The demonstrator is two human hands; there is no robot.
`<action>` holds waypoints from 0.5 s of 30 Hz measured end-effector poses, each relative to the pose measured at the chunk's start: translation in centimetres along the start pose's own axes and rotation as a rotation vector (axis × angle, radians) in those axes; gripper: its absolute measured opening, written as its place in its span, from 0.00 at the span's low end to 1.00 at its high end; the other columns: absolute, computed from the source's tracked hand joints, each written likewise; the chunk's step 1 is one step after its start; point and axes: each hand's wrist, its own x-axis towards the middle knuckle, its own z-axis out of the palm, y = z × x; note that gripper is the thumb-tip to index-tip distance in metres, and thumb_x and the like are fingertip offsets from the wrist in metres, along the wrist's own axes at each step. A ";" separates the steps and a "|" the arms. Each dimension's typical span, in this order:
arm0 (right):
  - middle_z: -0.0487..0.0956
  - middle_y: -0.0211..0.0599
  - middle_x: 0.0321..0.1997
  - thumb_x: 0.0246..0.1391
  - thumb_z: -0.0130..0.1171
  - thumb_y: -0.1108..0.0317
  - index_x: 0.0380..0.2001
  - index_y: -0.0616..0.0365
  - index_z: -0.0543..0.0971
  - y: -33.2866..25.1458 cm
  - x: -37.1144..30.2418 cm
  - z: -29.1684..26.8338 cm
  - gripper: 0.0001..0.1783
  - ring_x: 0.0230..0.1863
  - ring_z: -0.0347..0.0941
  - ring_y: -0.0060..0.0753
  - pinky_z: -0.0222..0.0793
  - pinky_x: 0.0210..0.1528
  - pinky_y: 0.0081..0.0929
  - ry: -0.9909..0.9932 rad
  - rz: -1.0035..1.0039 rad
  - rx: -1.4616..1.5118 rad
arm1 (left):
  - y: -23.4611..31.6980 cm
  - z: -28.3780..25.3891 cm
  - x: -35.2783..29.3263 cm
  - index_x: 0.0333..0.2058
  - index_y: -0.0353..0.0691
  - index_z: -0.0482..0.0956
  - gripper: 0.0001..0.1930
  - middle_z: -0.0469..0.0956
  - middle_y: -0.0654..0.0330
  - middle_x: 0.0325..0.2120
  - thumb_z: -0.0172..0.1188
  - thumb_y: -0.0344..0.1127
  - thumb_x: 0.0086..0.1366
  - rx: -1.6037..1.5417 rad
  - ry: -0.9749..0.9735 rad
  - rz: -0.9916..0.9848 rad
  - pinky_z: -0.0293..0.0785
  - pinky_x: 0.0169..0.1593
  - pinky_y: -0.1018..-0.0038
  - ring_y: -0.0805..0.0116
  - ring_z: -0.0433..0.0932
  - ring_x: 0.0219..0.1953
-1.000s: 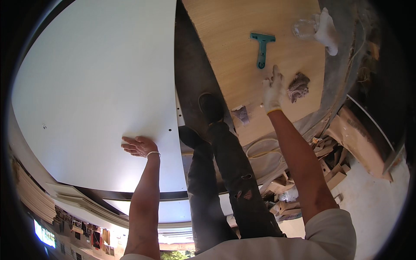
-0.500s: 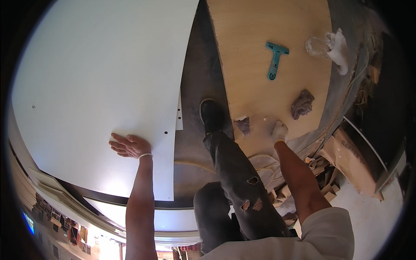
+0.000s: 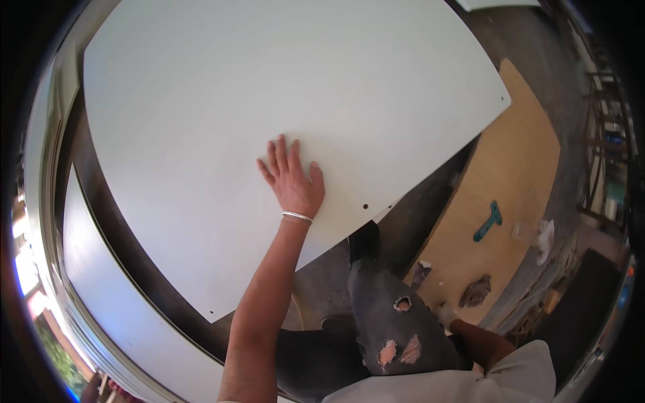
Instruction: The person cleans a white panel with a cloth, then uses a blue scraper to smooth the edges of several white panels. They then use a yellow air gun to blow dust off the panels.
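Panel (image 3: 322, 111) seemingly under left fingers (image 3: 282, 154)

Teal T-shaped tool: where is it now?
In the head view, the teal T-shaped tool lies on the tan board at right, left of the clear plastic and higher in the picture than the crumpled rag.

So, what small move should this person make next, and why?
Perhaps reach the gloved right hand toward the crumpled brown rag: it lies close by on the wood-grain board, while the bare left hand rests flat on the white panel. That's only my judgement, since the trouser leg partly hides the right hand and I can't tell whether it holds anything.
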 end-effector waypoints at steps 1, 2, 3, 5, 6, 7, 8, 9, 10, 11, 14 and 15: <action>0.79 0.51 0.37 0.70 0.43 0.59 0.53 0.63 0.71 -1.1 -0.3 -0.1 0.19 0.35 0.77 0.53 0.73 0.39 0.49 0.021 -0.032 -0.061 | -0.6 -0.9 -0.5 0.63 0.38 0.69 0.27 0.62 0.47 0.70 0.59 0.33 0.65 -0.181 0.060 0.089 0.38 0.76 0.40 0.43 0.54 0.74; 0.79 0.51 0.37 0.70 0.43 0.59 0.53 0.63 0.71 -2.8 -1.1 -0.5 0.19 0.35 0.77 0.53 0.73 0.39 0.49 -0.002 -0.101 -0.074 | -1.6 -2.3 -1.4 0.60 0.38 0.72 0.24 0.67 0.49 0.68 0.59 0.30 0.65 -0.352 0.029 0.091 0.45 0.76 0.43 0.45 0.60 0.72; 0.79 0.51 0.37 0.70 0.43 0.60 0.52 0.63 0.71 -4.5 -2.2 -0.7 0.19 0.35 0.78 0.53 0.73 0.39 0.49 0.013 -0.151 -0.130 | -3.2 -4.4 -3.0 0.59 0.38 0.74 0.22 0.70 0.50 0.65 0.59 0.28 0.65 -0.446 0.075 0.131 0.50 0.75 0.44 0.46 0.64 0.70; 0.79 0.50 0.37 0.70 0.44 0.60 0.52 0.63 0.72 -8.7 -4.3 -0.5 0.19 0.34 0.78 0.52 0.73 0.38 0.48 0.040 -0.235 -0.243 | -6.7 -9.7 -7.6 0.56 0.39 0.77 0.20 0.75 0.53 0.61 0.58 0.24 0.64 -0.614 0.034 0.090 0.59 0.72 0.48 0.49 0.71 0.65; 0.79 0.50 0.37 0.70 0.44 0.60 0.52 0.63 0.72 -10.5 -5.4 -0.1 0.18 0.34 0.78 0.52 0.73 0.38 0.47 0.047 -0.277 -0.298 | -9.4 -13.1 -10.6 0.53 0.39 0.79 0.18 0.80 0.55 0.56 0.59 0.22 0.64 -0.505 0.174 0.131 0.66 0.69 0.52 0.50 0.76 0.60; 0.80 0.50 0.37 0.70 0.44 0.60 0.52 0.63 0.72 -12.2 -6.4 0.4 0.18 0.34 0.78 0.51 0.74 0.37 0.47 0.051 -0.316 -0.356 | -12.0 -16.9 -14.2 0.51 0.38 0.81 0.18 0.82 0.54 0.52 0.58 0.20 0.63 -0.481 0.241 0.077 0.69 0.67 0.56 0.50 0.77 0.59; 0.80 0.50 0.37 0.70 0.44 0.60 0.51 0.63 0.72 -13.6 -7.6 0.9 0.18 0.34 0.78 0.51 0.74 0.37 0.47 0.052 -0.348 -0.414 | -14.6 -20.9 -18.6 0.50 0.33 0.81 0.18 0.83 0.50 0.51 0.54 0.16 0.63 -0.462 0.318 -0.039 0.73 0.63 0.64 0.54 0.80 0.57; 0.80 0.50 0.37 0.70 0.45 0.60 0.51 0.63 0.73 -14.8 -8.6 1.3 0.18 0.33 0.79 0.51 0.74 0.37 0.46 0.050 -0.381 -0.480 | -16.5 -24.7 -23.3 0.51 0.30 0.81 0.18 0.83 0.51 0.51 0.51 0.15 0.65 -0.432 0.406 -0.176 0.74 0.61 0.66 0.58 0.82 0.55; 0.80 0.50 0.37 0.70 0.45 0.60 0.51 0.63 0.73 -15.7 -9.7 1.9 0.18 0.33 0.79 0.51 0.74 0.36 0.46 0.050 -0.411 -0.540 | -18.1 -28.1 -28.4 0.51 0.30 0.81 0.17 0.84 0.53 0.50 0.47 0.16 0.69 -0.359 0.545 -0.313 0.75 0.60 0.67 0.61 0.82 0.53; 0.80 0.50 0.37 0.70 0.45 0.60 0.51 0.63 0.73 -16.3 -10.9 2.3 0.18 0.33 0.79 0.50 0.74 0.36 0.46 0.046 -0.437 -0.610 | -19.4 -31.3 -33.4 0.50 0.31 0.81 0.16 0.84 0.53 0.48 0.47 0.18 0.71 -0.339 0.719 -0.401 0.76 0.58 0.68 0.63 0.82 0.51; 0.81 0.49 0.37 0.70 0.46 0.60 0.50 0.63 0.74 -17.6 -13.7 3.8 0.18 0.32 0.79 0.50 0.75 0.35 0.44 0.038 -0.497 -0.778 | -19.3 -34.0 -48.6 0.50 0.31 0.80 0.15 0.84 0.55 0.45 0.44 0.21 0.76 -0.231 1.107 -0.644 0.77 0.56 0.70 0.67 0.82 0.48; 0.81 0.49 0.37 0.70 0.46 0.60 0.50 0.63 0.74 -17.8 -14.4 4.4 0.18 0.32 0.79 0.49 0.75 0.35 0.44 0.037 -0.512 -0.822 | -18.3 -32.8 -53.0 0.51 0.31 0.79 0.15 0.83 0.55 0.44 0.44 0.21 0.75 -0.161 1.030 -0.767 0.78 0.55 0.70 0.68 0.82 0.48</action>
